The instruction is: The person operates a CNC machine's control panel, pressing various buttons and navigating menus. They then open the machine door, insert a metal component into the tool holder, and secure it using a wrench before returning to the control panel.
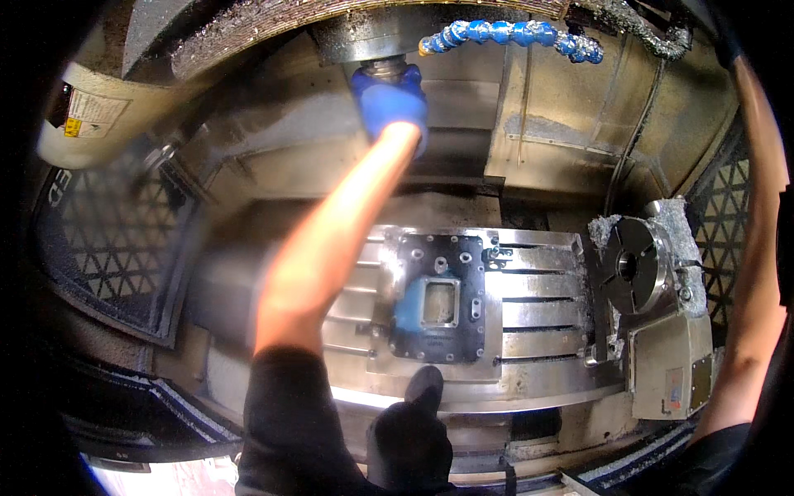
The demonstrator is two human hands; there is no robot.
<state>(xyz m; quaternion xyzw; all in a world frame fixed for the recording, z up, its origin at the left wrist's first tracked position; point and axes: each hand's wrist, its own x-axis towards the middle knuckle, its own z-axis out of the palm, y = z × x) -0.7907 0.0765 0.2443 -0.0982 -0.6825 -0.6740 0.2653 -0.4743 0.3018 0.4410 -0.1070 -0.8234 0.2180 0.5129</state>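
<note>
My left hand (pixel 390 103), in a blue glove, reaches up and wraps round the tool holder (pixel 385 68) just below the machine spindle (pixel 368 41). The hand is slightly blurred, and most of the holder is hidden inside it. My right arm (pixel 757 207) stretches up along the right rim. At its far end my right hand (pixel 726 43) is lost in the dark edge, so its fingers do not show. Below on the slotted table (pixel 542 314) lies a black rectangular plate (pixel 455 347) with a square metal-framed opening and several bolts.
A blue segmented coolant hose (pixel 513 33) hangs right of the spindle. A round slotted rotary table (pixel 635 266), with metal chips around it, stands at the table's right end. A grated panel (pixel 116 240) is at left. A dark rounded shape (pixel 409 438) overlaps the table's front.
</note>
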